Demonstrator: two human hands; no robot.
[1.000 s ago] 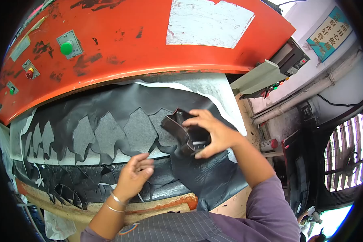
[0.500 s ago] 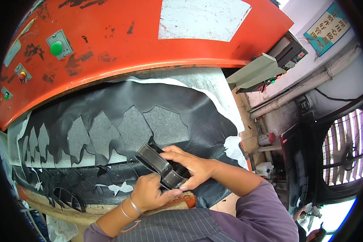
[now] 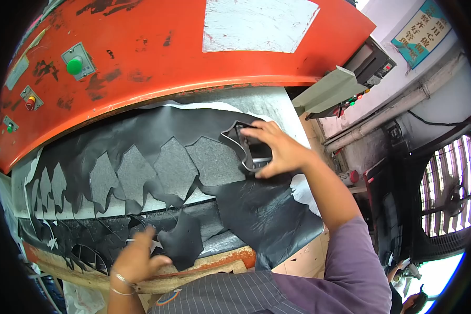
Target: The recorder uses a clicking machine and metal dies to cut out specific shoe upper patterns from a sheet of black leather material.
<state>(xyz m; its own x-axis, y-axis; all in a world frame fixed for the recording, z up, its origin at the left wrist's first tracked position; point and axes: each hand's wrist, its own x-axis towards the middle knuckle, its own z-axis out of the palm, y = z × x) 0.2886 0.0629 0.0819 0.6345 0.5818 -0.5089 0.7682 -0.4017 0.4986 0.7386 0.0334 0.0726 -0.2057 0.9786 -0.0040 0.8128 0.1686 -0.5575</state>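
My right hand [image 3: 283, 150] grips a metal cutting die [image 3: 244, 147] with a wavy rim, thumb on its near end and fingers over its far end. The die is at the right of the black leather sheet [image 3: 264, 206], beside the last of several cut-out openings; whether it touches the leather I cannot tell. My left hand [image 3: 138, 256], slightly blurred, is at the near edge with thumb and fingers apart and nothing seen in it. Just right of it lies a loose cut leather piece [image 3: 183, 242].
An orange-red machine beam [image 3: 157, 57] with green and red buttons spans the far side. A pale cutting board [image 3: 282, 104] lies under the leather. Leather scraps hang over the wooden front edge [image 3: 204, 267]. A control box [image 3: 369, 73] and a black fan [image 3: 450, 193] stand to the right.
My right hand has carried the die away from my body, up to the right end of the leather. My left hand has let go of the die and moved left. The loose piece now shows near the front edge.
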